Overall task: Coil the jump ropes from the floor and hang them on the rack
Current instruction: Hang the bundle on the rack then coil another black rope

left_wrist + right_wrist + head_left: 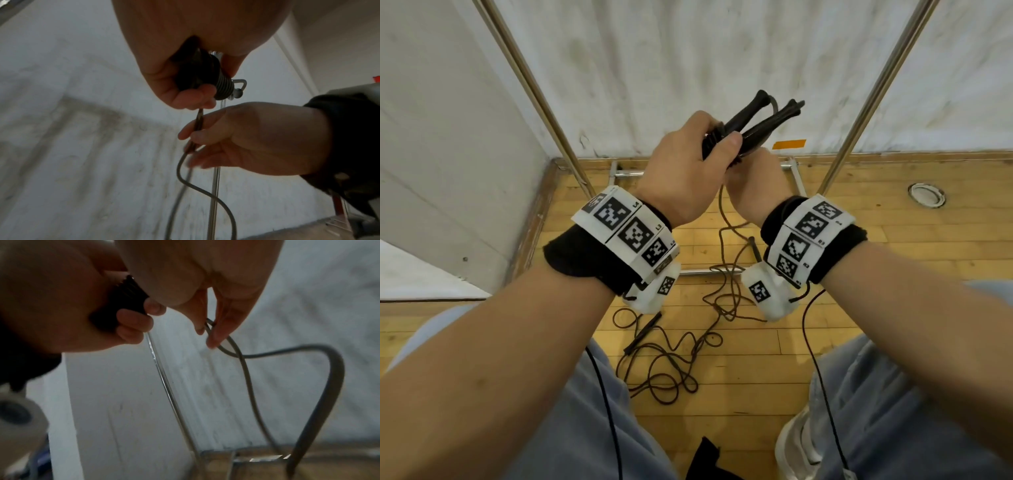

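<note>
Hands raised before the rack, gathering one jump rope.

Left hand point(685, 171) grips two dark handles point(763, 120) bunched together, fingers and thumb curled round them, their free ends pointing up and away toward the white wall point(705, 51). Right hand point(755, 186) sits just below and behind it, thumb and fingers pinching the brown cord point(198, 123) that drops from the handles; in the right wrist view the cord point(242, 363) loops beneath the fingertips and trails down. On the wooden floor point(876, 257) between the person's knees lies a second rope point(674, 356) in a loose tangle, its slim black handle point(642, 333) beside it. Metal rack poles point(873, 92) rise on either side, their base frame point(796, 174) resting against the wall.
</note>
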